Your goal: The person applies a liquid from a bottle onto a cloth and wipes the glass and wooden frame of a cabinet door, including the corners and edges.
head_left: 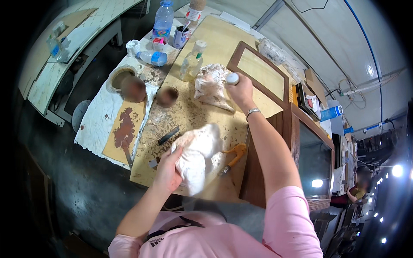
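My left hand [172,165] is closed on a crumpled white cloth [198,152], which hangs over the near part of the worktable. Farther off to the right, my right hand [241,91] is wrapped round a small container with a round white top [232,78]; its body is hidden below the top and by my fingers. Just left of that hand lies a stained, bunched rag [211,85]. Beside the rag stands a clear bottle [191,62]. An orange-handled tool [234,155] rests to the right of the white cloth, and a dark strip [168,135] lies to its left.
Brown wooden frames [285,96] lie along the right side. At the left, a paint-smeared board [124,129] sits on white sheeting beside round pots [167,96]. Plastic bottles [163,19] and a can holding a brush [180,36] stand at the back. Another person [358,191] is far right.
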`<state>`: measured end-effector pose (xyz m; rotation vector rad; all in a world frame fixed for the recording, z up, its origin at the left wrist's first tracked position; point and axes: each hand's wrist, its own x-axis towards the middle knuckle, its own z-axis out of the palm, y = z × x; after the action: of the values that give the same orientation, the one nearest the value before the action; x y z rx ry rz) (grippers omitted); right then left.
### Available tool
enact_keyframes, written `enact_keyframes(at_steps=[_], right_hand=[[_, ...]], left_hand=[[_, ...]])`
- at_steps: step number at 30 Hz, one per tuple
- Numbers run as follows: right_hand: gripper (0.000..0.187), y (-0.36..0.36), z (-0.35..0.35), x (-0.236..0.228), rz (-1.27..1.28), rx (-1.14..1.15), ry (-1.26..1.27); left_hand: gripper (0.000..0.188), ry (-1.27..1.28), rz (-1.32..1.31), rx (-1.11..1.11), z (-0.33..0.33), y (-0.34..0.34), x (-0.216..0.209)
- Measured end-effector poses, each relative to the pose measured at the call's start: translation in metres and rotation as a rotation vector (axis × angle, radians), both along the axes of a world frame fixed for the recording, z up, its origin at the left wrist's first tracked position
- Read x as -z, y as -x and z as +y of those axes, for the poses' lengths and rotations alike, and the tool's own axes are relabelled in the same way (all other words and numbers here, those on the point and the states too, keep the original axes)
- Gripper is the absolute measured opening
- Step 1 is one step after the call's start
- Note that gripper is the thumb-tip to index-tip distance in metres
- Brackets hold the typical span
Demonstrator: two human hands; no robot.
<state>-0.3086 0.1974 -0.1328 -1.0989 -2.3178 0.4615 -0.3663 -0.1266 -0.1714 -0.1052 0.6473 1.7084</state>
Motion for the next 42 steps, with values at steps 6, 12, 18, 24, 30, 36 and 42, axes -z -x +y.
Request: enact_keyframes(at_steps=[6, 12, 18, 24, 30, 36, 42], right_hand=[[0.017, 0.003, -0.107, -0.045, -0.544, -0.513, -0.184], [0.015, -0.021, -0.138, -0.038, -0.806, -0.616, -0.291], [0.014, -0.028, -0.139, -0.041, -1.018, -0.605, -0.470], [0.009, -0.037, -0.128, -0.039, -0.937, -0.597, -0.363], [0.019, -0.032, -0.119, -0.052, -0.686, -0.411, -0.166], [0.034, -0.036, -0.015, -0.040, 0.168, 0.158, 0.283], [0.041, -0.026, 0.034, -0.013, 0.436, 0.403, 0.426]], left_hand=[[0.035, -0.058, -0.070, -0.088, 0.029, -0.002, 0.019], [0.033, -0.092, -0.096, -0.096, 0.030, -0.012, 0.014], [0.033, -0.097, -0.078, -0.090, 0.025, -0.018, 0.017], [0.033, -0.133, -0.092, -0.077, 0.024, -0.020, 0.020], [0.036, -0.143, -0.095, -0.074, 0.020, -0.024, 0.012], [0.044, -0.187, -0.015, -0.051, -0.001, -0.031, -0.009], [0.047, -0.249, 0.010, -0.018, -0.036, -0.038, -0.034]])
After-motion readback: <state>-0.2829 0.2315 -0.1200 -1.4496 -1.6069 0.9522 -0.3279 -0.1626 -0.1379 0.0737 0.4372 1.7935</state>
